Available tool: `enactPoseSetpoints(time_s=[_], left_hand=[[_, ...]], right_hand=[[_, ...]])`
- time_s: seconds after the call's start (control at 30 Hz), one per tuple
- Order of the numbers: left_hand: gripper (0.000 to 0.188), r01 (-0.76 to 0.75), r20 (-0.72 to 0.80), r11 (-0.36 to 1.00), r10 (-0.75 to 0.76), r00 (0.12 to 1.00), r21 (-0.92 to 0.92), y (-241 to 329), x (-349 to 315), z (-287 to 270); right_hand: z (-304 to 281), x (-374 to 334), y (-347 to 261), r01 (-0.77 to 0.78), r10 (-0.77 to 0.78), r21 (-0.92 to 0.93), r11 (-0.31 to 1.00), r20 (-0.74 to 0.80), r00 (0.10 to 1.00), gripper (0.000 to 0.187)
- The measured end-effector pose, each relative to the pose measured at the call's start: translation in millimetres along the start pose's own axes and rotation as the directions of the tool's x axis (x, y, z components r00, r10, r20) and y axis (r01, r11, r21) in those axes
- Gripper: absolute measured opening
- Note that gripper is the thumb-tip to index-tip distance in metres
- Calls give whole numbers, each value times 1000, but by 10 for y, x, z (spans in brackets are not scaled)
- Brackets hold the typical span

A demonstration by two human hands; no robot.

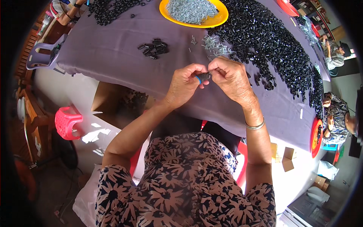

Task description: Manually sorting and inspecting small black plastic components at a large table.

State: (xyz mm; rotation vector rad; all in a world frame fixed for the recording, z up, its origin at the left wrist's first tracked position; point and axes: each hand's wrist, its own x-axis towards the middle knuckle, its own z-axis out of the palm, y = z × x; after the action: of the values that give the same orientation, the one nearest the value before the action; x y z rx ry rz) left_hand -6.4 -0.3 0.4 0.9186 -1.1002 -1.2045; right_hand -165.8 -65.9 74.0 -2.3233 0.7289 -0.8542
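Observation:
Above the near part of the cloth-covered table [124,49], my left hand [180,86] pinches a small black plastic part [204,77]; a blue band shows by its fingertips. My right hand [233,80] meets it there with thumb and forefinger pressed together at the part's end. Whatever those fingers hold is too small to make out. Just beyond my hands lie loose silver screws [217,47]. A small cluster of black parts [154,48] sits to the left, and a wide heap of them [264,43] spreads to the right.
A yellow plate [193,26] full of screws stands at the far side. More black parts [109,12] lie far left. Red basins [314,142] are at the right. Co-workers [335,117] sit along the right side. A cardboard box [104,100] and pink stool [68,123] stand below left.

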Motion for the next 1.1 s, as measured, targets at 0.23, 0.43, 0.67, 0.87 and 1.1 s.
enactPoseSetpoints(time_s=[0.23,0.43,0.67,0.87,1.1], left_hand=[[42,-20,-15,1000,20,1000,0,33,-10,31],[42,-19,-8,1000,19,1000,-9,49,13,16],[42,-8,-14,999,8,1000,-48,49,17,9],[42,7,28,999,-8,1000,37,28,14,-1],[22,42,22,999,-42,999,-6,87,18,19]], right_hand=[[30,40,-49,-100,99,81,992,17,995,15],[63,45,-54,-157,155,121,980,26,988,15],[54,56,24,-270,239,241,932,150,959,17],[-24,105,74,-297,236,252,921,247,940,15],[-51,137,122,-346,249,283,895,328,911,13]])
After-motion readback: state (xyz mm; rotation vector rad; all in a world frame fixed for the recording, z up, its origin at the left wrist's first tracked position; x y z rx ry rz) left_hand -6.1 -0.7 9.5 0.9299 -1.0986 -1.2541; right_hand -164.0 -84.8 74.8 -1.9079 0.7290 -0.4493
